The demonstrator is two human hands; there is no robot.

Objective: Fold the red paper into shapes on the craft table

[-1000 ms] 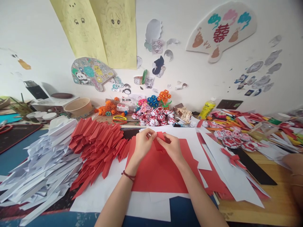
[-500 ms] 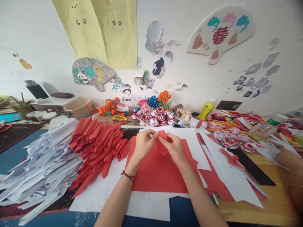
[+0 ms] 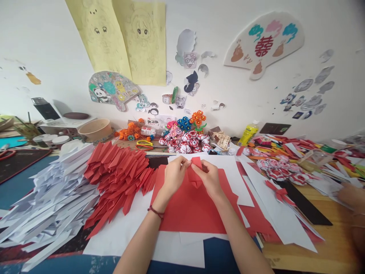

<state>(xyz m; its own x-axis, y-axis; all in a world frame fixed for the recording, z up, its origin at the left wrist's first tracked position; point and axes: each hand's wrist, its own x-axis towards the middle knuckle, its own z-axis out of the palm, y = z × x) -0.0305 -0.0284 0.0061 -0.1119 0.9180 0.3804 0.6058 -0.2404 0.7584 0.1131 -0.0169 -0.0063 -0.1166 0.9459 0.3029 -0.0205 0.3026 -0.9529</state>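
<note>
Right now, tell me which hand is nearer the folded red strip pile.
Left. The left hand is to the right of the red strip pile; the right hand is farther right, beyond the left one.

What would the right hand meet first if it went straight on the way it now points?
The right hand would first meet the folded red paper that its thumb touches; beyond it, probably the left hand, though depth is unclear.

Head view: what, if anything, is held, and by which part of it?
A folded red paper piece: the right hand holds its upper part, thumb in front; the left hand touches its upper left edge.
</note>
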